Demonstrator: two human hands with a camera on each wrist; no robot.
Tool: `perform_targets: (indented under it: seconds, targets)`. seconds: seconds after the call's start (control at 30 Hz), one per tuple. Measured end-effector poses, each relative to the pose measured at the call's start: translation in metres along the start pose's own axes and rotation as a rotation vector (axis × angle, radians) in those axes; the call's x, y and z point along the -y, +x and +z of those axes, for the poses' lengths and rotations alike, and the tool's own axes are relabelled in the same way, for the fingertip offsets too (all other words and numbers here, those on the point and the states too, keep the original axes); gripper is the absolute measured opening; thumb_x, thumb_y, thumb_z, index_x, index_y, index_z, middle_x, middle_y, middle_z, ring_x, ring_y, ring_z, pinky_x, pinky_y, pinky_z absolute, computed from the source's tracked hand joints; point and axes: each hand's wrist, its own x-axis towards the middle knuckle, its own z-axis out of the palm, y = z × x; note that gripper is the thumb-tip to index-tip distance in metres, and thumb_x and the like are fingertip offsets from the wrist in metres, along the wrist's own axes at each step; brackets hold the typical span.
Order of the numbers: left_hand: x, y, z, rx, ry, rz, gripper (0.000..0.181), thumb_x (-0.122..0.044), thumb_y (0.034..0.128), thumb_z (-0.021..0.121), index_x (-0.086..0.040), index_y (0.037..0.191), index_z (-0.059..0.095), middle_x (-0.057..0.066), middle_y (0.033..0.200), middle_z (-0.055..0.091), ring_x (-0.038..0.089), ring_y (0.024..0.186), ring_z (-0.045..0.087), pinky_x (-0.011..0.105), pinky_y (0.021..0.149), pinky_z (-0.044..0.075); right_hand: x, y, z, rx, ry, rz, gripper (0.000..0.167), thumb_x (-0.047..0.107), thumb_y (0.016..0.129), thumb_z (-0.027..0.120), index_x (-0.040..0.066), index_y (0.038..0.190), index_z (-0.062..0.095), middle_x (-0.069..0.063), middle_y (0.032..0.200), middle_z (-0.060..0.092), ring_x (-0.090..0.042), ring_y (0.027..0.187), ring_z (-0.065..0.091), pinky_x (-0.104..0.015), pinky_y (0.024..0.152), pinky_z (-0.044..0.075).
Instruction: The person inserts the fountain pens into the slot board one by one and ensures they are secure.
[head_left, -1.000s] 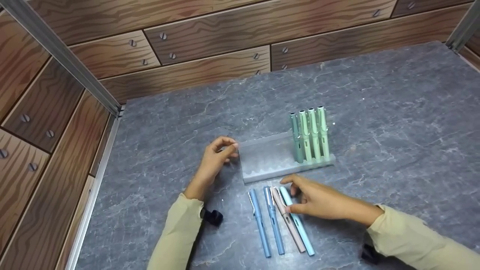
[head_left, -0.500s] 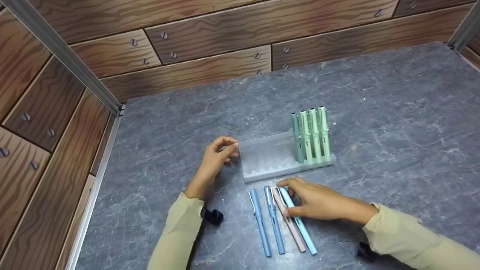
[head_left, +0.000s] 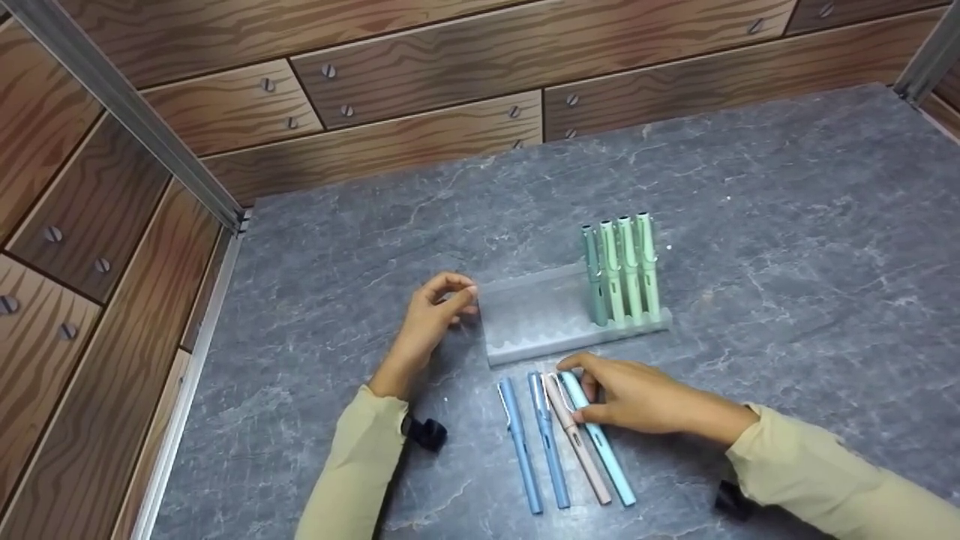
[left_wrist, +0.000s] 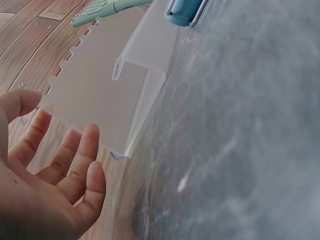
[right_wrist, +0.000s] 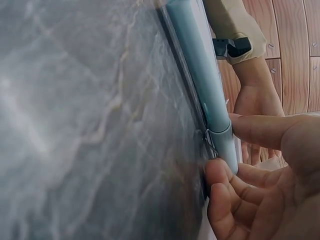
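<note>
My left hand (head_left: pixel 431 319) pinches the left upper corner of a clear acrylic pen stand (head_left: pixel 525 352) between thumb and index finger; the other fingers are loosely bent. Four-notch detail aside, several green pens (head_left: pixel 631 277) stand side by side at its right end, one darker than the others. My right hand (head_left: pixel 637 394) holds the cap end of a light blue pen (right_wrist: pixel 197 60) between thumb and fingers, with the pen lying on the table. Directly left of it lies a pinkish-brown pen (head_left: pixel 585 461), then two darker blue pens (head_left: pixel 553 465).
The grey marbled table (head_left: pixel 360 247) extends around the stand. Wood-patterned panels (head_left: pixel 420 82) rise at the back and left, with a metal post (head_left: pixel 135 112) in the left corner.
The light blue pen has shifted slightly right, away from the pinkish-brown pen, with my right hand closing in on its cap end. My left hand stays at the stand's corner.
</note>
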Motion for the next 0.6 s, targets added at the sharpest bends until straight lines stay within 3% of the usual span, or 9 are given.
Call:
perform_targets:
  seconds: [0.2,0.6]
  targets:
    - [0.000,-0.001,0.000,0.002,-0.003,0.001,0.013,-0.016,0.0900,0.063,-0.006,0.099,0.064,0.005,0.099,0.065,0.016,0.079,0.070,0.029,0.070,0.046,-0.003,-0.002,-0.004,0.023,0.017,-0.014,0.056,0.031,0.086,0.071,0.010,0.133,0.048,0.010,0.077,0.056,0.000,0.064,0.046,-0.022,0.062,0.041]
    - [0.000,0.001,0.000,-0.002,0.008,0.002,0.013,-0.017,0.0900,0.064,-0.007,0.099,0.064,0.006,0.098,0.066,0.015,0.078,0.069,0.030,0.070,0.047,-0.007,-0.003,-0.013,0.101,0.149,0.059,0.060,0.018,0.088,0.069,0.009,0.141,0.043,0.004,0.070,0.061,-0.009,0.052,0.057,-0.024,0.053,0.048]
